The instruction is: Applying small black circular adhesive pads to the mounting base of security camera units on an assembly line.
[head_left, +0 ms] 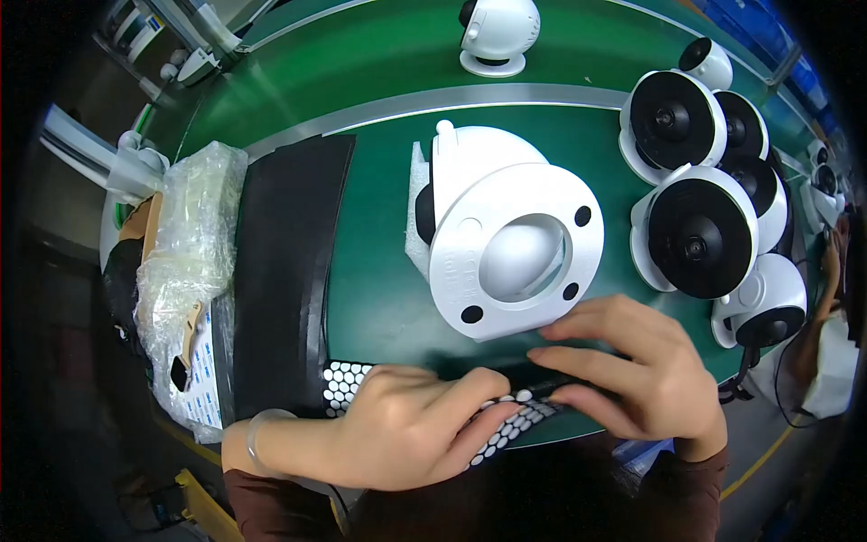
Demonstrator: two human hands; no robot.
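A white camera (506, 149) lies on its side in front of me, its round ring-shaped base (452, 262) turned up toward me. Three black round pads sit on that base. Below it is a sheet of round stick-on pads (343, 384), black with white dots. My left hand (420, 420) is closed, pinching the sheet between thumb and forefinger where it bends. At the sheet's right end, my right hand (637, 370) holds the dark edge between thumb and a finger, with the forefinger close to the base's lower rim. Part of the sheet is hidden under my left hand.
Several white cameras with black fronts (700, 235) crowd the right side. Another camera (501, 36) stands at the back, beyond a grey rail (388, 113). To the left lie a black sheet (284, 271) and clear plastic wrap (194, 235). A person's arm (826, 280) shows far right.
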